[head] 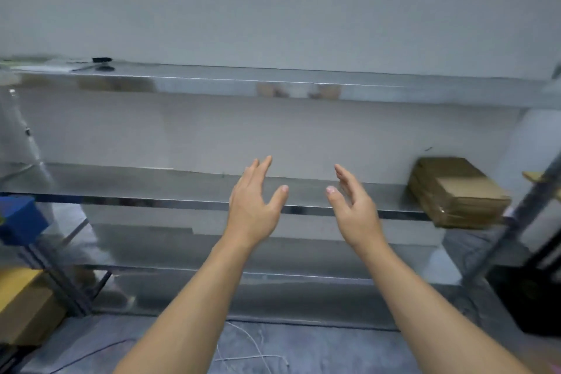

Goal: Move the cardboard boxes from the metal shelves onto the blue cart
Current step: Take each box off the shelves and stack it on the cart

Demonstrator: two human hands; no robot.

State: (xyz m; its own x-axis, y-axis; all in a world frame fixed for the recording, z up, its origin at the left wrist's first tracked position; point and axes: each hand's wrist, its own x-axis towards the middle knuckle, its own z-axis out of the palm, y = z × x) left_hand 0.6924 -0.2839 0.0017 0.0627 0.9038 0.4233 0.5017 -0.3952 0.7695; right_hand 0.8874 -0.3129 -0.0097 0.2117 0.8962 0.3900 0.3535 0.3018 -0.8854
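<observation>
Your left hand (253,206) and right hand (353,206) reach toward the metal shelves (182,188), palms facing, fingers spread and holding nothing. A cardboard box (455,191) sits at the middle shelf's right end (well apart from both hands). The blue cart (21,218) shows at left.

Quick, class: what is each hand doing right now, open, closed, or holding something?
Left hand: open, holding nothing.
Right hand: open, holding nothing.
</observation>
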